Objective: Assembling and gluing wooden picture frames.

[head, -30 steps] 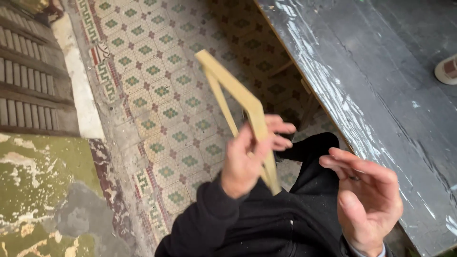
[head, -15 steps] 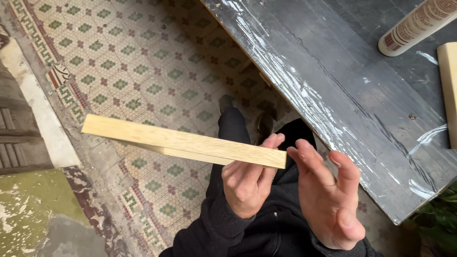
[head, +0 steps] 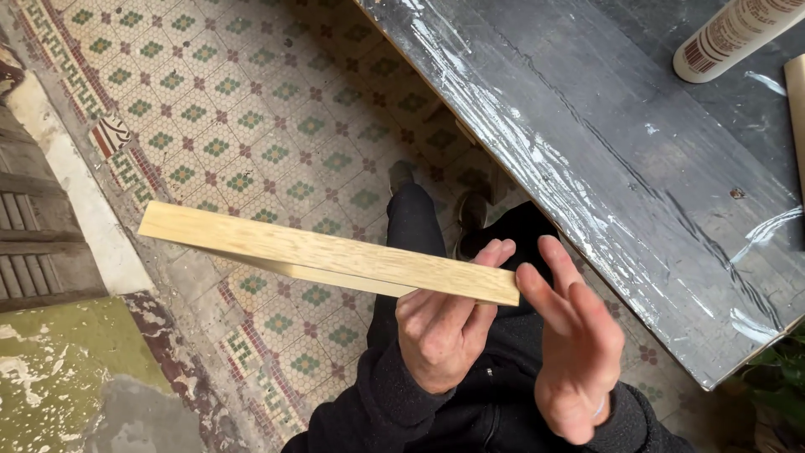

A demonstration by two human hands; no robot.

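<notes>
Wooden frame (head: 327, 256) hung over the tiled floor (head: 251, 109), pinched at one end by the left hand (head: 440, 331); the right hand (head: 574, 352), spread, seemingly touched its tip. That end-only grip could let it tip and fall.

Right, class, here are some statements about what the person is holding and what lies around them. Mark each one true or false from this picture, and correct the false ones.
1. The left hand grips the wooden frame piece near one end. True.
2. The right hand is closed around the wood. False: it is open, fingers extended, beside the end of the wood.
3. The wood rests flat on the dark table. False: it is held in the air above the patterned tile floor.
4. A white tube lies on the table. True.
5. The person wears a dark sleeve. True.
</notes>
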